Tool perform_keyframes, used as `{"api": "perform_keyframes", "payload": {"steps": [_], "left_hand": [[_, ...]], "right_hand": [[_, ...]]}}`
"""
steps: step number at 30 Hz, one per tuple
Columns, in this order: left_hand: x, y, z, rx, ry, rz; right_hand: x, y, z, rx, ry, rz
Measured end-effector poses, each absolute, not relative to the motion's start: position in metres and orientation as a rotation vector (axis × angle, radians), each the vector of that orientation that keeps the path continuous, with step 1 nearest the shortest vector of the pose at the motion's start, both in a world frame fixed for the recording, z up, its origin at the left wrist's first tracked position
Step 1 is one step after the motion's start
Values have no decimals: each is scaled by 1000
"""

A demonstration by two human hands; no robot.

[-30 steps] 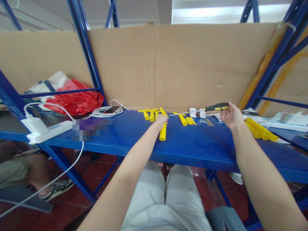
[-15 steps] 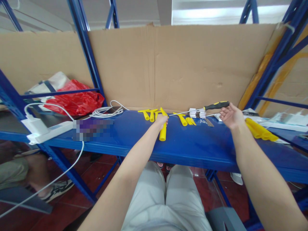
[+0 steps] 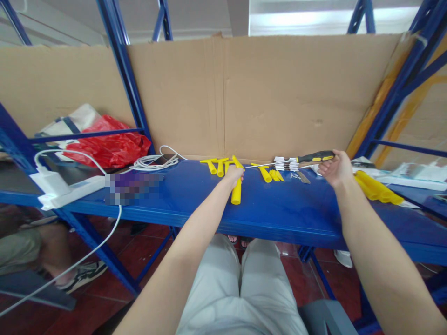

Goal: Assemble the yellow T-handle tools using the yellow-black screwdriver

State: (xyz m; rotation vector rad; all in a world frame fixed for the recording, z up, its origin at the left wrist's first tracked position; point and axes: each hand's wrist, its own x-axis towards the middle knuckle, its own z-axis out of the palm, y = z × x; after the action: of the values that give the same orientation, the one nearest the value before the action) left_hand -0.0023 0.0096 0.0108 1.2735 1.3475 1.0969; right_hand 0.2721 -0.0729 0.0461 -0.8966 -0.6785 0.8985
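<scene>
My left hand (image 3: 234,177) is closed around a yellow T-shaped scraper (image 3: 236,194), its tube end pointing toward me and its blade end away. In my right hand (image 3: 335,168) is the handle end of a black-and-yellow screwdriver (image 3: 316,157), pinched between the fingers. Its long metal shaft runs left, and the tip meets the scraper's head beside my left fingers; the exact contact is hidden. Behind my left hand lie several similar yellow scrapers (image 3: 211,166). Between the hands rest another yellow scraper (image 3: 266,174), small yellow pieces (image 3: 277,176) and banded white packs (image 3: 286,164).
A blue shelf (image 3: 195,204) carries everything, backed by a cardboard sheet (image 3: 279,97). At left are a white power strip (image 3: 80,190), a coiled white cable (image 3: 153,163) and a red bag (image 3: 111,142). Yellow tubes (image 3: 379,190) lie at right. Another person's leg (image 3: 52,251) shows lower left.
The screwdriver handle has turned a little and its grip sits slightly lower in my right hand. My left hand and the scraper stay in place.
</scene>
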Motion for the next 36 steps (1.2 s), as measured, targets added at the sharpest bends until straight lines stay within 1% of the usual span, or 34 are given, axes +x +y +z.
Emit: {"api": "perform_keyframes", "payload": {"steps": [18,36], "left_hand": [[-3,8,12,1259,1357,1096],[-3,13,10,1257,1365,1117]], "right_hand": [[278,-66,43,-915,-653,855],[271,-72,48,-963,-659,908]]}}
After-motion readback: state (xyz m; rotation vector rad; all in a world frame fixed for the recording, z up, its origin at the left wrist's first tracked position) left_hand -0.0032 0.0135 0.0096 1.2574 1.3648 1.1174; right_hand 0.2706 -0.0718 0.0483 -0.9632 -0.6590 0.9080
